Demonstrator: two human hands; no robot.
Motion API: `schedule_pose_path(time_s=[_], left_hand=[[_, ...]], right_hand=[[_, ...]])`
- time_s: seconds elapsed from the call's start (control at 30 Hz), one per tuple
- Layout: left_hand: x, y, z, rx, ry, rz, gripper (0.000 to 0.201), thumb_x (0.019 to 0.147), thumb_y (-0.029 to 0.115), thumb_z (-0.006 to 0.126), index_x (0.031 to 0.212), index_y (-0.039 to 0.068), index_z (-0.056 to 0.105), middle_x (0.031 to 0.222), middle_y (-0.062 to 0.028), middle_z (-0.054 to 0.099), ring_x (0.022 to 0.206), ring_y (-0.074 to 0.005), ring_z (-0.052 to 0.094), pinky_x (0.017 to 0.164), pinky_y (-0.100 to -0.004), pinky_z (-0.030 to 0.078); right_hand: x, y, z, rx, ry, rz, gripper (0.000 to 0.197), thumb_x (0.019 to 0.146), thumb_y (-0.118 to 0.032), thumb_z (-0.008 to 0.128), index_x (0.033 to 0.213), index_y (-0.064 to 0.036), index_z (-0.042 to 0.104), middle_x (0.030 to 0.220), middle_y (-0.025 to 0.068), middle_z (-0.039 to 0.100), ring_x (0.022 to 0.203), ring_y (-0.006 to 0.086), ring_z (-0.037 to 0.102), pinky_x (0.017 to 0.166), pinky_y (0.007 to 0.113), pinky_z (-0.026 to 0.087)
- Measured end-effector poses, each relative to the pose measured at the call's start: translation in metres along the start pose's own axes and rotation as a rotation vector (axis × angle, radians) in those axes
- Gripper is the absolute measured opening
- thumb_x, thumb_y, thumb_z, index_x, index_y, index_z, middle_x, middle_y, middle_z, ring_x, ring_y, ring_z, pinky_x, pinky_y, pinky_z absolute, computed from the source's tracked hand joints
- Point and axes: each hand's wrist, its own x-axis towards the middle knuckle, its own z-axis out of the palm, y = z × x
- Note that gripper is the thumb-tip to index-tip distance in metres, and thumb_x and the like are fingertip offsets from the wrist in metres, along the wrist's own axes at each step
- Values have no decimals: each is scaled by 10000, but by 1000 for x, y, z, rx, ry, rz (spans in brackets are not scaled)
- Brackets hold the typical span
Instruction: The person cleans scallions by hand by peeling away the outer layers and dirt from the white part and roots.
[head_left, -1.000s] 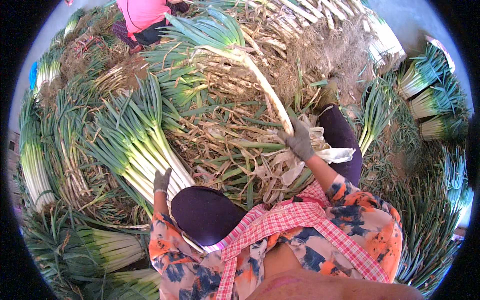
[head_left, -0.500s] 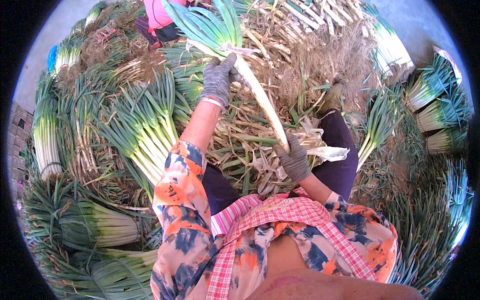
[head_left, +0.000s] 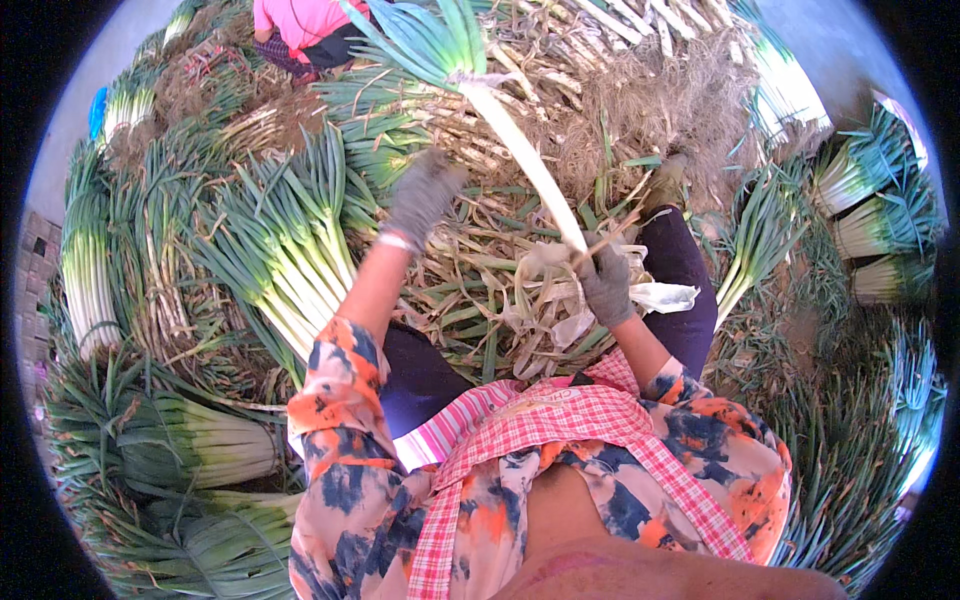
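She sits among heaps of green onions, and the peeling of one stalk looks well under way. Her gloved right hand (head_left: 606, 283) is closed around the base of a long leek-like stalk (head_left: 520, 150), whose white shaft slants up and away to green tops near the far pile. Her gloved left hand (head_left: 423, 195) hovers loosely open over the trimmings (head_left: 470, 290), holding nothing. Pale stripped skins (head_left: 560, 300) hang just beside her right hand. Next, I judge, the left hand must catch a loose outer layer and pull it down.

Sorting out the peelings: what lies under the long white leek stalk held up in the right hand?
Under the leek stalk lie dry husks and stalks; ground beneath is covered. Right hand hides its root end.
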Motion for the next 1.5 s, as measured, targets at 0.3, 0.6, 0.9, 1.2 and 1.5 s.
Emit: schedule_pose_path(time_s=[0.3,0.6,0.9,1.2,1.5], left_hand=[[14,56,14,-350,-5,-143,341,794,191,604,1063,8,503,850,-37,581,663,-131,576,535,-222,489],[56,75,-58,-173,82,71,169,842,198,541,760,51,523,535,23,423,426,-85,418,394,-218,356],[27,31,-4,-457,-199,-468,474,792,258,620,1167,57,411,1046,-114,552,747,-163,548,508,-265,438],[16,28,35,-508,-211,-206,274,813,255,589,924,16,514,685,-50,529,541,-116,476,448,-229,377],[20,36,-3,-813,-345,-216,291,766,119,588,1005,-34,519,807,-125,599,647,-204,582,514,-268,474]], right_hand=[[-15,-4,-13,924,-802,749,505,745,-237,659,1155,-29,450,862,52,545,762,119,540,621,258,461],[-22,0,-25,173,-565,602,469,739,-264,663,1075,15,494,853,90,603,734,178,587,620,300,469],[-13,-2,-24,-432,-219,158,414,724,-262,675,1027,-14,540,816,175,600,746,285,602,651,361,467],[-20,11,-10,-307,-176,71,437,701,-240,696,1046,-26,535,761,150,609,695,288,606,615,352,465],[-4,-14,-6,-239,-270,174,431,713,-248,679,1059,-34,538,824,176,603,728,308,602,641,361,471]])
